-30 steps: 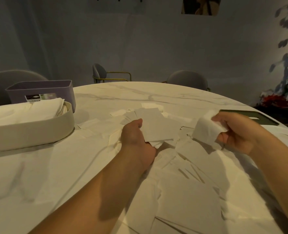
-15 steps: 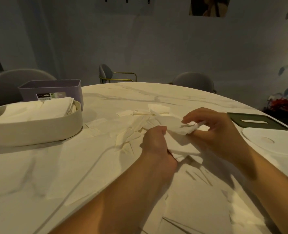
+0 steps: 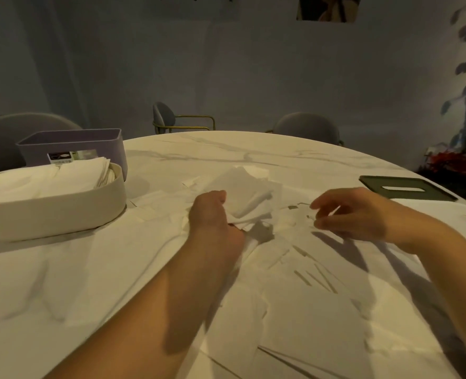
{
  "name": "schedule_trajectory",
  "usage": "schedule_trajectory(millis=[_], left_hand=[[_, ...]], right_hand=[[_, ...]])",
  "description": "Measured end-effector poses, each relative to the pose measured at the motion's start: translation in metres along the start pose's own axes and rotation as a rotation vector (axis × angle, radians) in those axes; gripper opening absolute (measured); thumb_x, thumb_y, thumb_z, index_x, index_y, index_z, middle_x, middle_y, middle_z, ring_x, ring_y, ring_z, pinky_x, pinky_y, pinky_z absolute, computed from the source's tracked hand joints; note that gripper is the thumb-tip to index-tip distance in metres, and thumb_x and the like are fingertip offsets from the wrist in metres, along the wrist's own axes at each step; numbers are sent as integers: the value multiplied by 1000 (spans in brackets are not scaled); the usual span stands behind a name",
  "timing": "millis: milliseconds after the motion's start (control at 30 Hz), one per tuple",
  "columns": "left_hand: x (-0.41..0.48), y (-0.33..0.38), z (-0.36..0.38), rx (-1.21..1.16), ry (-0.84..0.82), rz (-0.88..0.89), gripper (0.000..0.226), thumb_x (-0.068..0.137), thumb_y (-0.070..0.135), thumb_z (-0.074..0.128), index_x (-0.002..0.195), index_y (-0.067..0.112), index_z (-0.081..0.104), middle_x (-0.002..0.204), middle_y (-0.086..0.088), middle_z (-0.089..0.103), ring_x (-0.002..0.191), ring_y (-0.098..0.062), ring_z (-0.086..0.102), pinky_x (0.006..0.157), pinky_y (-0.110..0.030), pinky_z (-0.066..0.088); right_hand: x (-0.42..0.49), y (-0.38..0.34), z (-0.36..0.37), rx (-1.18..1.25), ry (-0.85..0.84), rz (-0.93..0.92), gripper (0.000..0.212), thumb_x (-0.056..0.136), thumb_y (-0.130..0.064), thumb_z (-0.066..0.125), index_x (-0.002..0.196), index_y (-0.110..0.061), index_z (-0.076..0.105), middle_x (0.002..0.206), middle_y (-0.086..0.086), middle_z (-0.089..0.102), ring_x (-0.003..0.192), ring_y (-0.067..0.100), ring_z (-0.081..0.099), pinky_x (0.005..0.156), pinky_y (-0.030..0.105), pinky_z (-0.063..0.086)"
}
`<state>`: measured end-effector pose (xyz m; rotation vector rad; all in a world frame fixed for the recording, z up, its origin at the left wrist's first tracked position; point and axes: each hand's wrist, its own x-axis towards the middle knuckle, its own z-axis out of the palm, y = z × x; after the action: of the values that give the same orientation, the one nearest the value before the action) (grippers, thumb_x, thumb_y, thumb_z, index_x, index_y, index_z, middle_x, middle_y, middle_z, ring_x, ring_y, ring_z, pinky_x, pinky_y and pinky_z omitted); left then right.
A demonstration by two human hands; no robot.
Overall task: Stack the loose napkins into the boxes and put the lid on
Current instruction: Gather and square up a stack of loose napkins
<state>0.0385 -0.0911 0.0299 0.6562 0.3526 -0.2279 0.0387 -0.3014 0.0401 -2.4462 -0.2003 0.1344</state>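
At the left edge of the tabletop (image 3: 253,151): one cream box (image 3: 54,214), oval, smooth-walled, lidless, filled with a stack of white folded napkins (image 3: 48,179) rising level with its rim. Just behind it, touching or nearly so: one purple box (image 3: 73,143), rectangular with rounded corners, lidless, a printed label on its inner wall; its other contents are hidden.

At the right edge: one dark green lid (image 3: 406,188), flat, rectangular, with a long slot, lying well apart from both boxes.

Centre and near side: loose napkins (image 3: 294,310), thin white paper squares, scattered and overlapping on the tabletop, a round white surface with grey marble veining.

Left hand (image 3: 212,214): fingers curled around a gathered bundle of napkins (image 3: 245,195), soft and creased, lifted slightly off the pile.

Right hand (image 3: 354,212): fingers loosely bent, holding nothing, just above the loose napkins.
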Motion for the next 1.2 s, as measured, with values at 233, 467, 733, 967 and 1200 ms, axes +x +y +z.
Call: schedule_trajectory(millis=[233,467,733,967,1200], left_hand=[[1,8,-1,-9,45,110,13,96,8,45,84,7,50,87,-12,57,73,-30,54,61,-38,48],[8,6,-5,28,63,84,15,94,7,47,108,7,52,102,-14,55,78,-31,54,63,-41,50],[7,4,-5,66,74,64,9,93,6,46,90,10,53,95,-12,56,80,-31,55,67,-44,50],[8,3,-5,92,68,61,16,94,7,45,107,11,54,103,-12,57,80,-31,55,55,-41,48],[5,4,-4,97,88,49,12,93,8,47,101,12,56,99,-12,57,80,-31,55,69,-48,51]], right_hand=[[-2,0,4,30,-35,34,24,80,-23,73,98,-36,65,96,-5,68,91,23,62,76,22,54],[-5,-5,2,145,45,65,9,86,-26,63,86,-32,70,85,-12,70,83,22,62,72,23,52],[-5,-7,6,165,167,165,25,98,-33,46,87,-26,68,91,1,67,82,21,61,81,35,51],[-3,-6,6,363,219,304,23,93,-34,56,96,-15,68,94,14,67,81,26,58,75,36,48],[-2,-2,-3,593,119,325,16,84,-11,66,99,-14,71,93,7,74,90,30,70,78,38,57]])
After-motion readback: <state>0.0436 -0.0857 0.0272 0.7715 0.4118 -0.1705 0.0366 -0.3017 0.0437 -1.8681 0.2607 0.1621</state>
